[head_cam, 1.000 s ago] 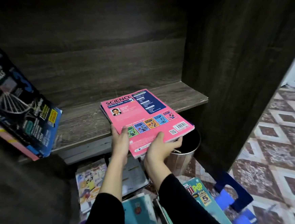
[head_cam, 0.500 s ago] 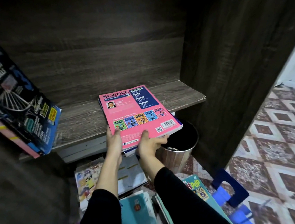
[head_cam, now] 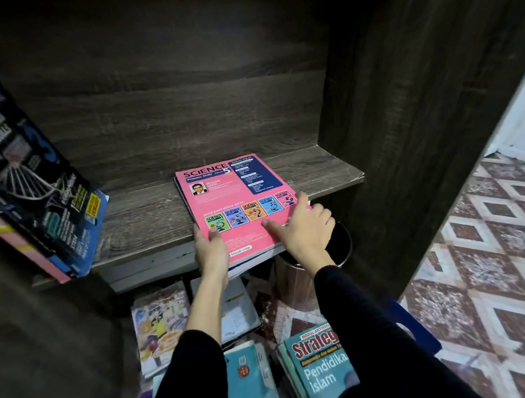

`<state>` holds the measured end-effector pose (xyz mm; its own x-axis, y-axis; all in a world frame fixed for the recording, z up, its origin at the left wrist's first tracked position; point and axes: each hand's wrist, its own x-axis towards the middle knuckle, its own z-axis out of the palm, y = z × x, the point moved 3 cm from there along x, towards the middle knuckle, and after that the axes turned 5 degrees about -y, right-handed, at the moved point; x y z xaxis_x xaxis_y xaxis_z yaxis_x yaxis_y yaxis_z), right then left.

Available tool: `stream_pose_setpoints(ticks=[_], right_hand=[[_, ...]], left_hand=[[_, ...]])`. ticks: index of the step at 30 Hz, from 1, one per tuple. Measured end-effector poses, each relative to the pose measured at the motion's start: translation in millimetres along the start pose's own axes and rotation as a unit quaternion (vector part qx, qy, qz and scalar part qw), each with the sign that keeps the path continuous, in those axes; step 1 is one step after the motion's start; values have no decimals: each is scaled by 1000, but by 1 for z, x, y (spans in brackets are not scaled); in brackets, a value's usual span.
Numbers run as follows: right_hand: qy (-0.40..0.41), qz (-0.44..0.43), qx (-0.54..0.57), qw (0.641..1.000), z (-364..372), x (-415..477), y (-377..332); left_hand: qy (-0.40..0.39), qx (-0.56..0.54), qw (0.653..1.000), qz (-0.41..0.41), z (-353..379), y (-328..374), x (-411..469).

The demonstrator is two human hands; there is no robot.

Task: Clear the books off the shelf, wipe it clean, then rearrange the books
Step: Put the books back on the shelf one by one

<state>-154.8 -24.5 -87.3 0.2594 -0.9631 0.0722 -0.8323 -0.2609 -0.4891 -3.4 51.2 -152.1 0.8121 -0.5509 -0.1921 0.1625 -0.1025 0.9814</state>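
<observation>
2 hands are working 1 thing: the pink Science book (head_cam: 233,201), which is lying flat on the wooden shelf (head_cam: 150,220) with its near end overhanging the front edge. The left hand (head_cam: 210,250) is pinching the near left corner, thumb on the cover and fingers hidden beneath. The right hand (head_cam: 304,227) is resting spread wide on the near right corner, pressing rather than gripping. The book's long axis is running straight away from both hands toward the back panel, so it is lying ahead of them and neither hand is nearer. Whether it is going deeper in or coming off, I judge the coming move is turning on a slide along that axis, both hands keeping it square. Well to the left of the left hand, dark books (head_cam: 34,185) are leaning on the shelf. Below both wrists, floor books (head_cam: 161,326) are lying, and a metal bin (head_cam: 343,249) is standing just under the right hand.
</observation>
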Motion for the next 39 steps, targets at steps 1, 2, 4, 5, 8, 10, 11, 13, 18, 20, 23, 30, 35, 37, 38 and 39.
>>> stream_pose_setpoints(ticks=[1, 2, 4, 5, 8, 10, 11, 13, 18, 20, 23, 30, 35, 37, 38, 39], right_hand=[[-2, 5, -13, 1000, -3, 1, -2], [-9, 10, -20, 1000, -6, 1, -4], [-31, 21, -12, 999, -11, 1, -8], [-44, 24, 0, 999, -14, 1, -9], [-84, 49, 68, 993, -27, 8, -5], [-114, 75, 197, 971, -37, 15, -2], [-132, 77, 275, 949, -41, 18, -1], [-187, 74, 364, 909, -45, 22, 1], [-256, 73, 391, 881, -32, 26, 15], [-269, 82, 433, 856, -27, 26, 17], [-288, 70, 459, 837, -26, 22, 12], [-243, 9, 442, 863, -17, 14, -2], [-209, -64, 463, 859, -19, 6, -3], [-195, -94, 479, 851, -26, 3, -6], [-184, -110, 489, 846, -31, 1, -8], [-171, -127, 499, 840, -37, 0, -10]], left_hand=[[-5, 6, 1000, -1, -1, -1, 3], [-12, 11, 1000, -3, -2, -2, 6], [-33, 18, 999, -3, -6, 0, 10], [-45, 16, 999, -2, -8, 3, 10], [-81, 7, 997, -5, -15, 13, 2], [-101, 5, 995, -17, -21, 18, -2], [-113, 11, 993, -20, -25, 21, -3], [-131, 23, 991, -24, -31, 28, -9], [-152, 36, 987, -25, -38, 35, -23], [-151, 31, 988, -29, -40, 39, -26], [-155, 23, 987, -35, -43, 46, -27], [-135, 51, 989, 0, -51, 62, -36], [-153, 61, 986, 39, -59, 71, -46], [-158, 65, 983, 62, -63, 74, -49], [-159, 65, 982, 74, -65, 76, -50], [-160, 64, 981, 86, -68, 79, -51]])
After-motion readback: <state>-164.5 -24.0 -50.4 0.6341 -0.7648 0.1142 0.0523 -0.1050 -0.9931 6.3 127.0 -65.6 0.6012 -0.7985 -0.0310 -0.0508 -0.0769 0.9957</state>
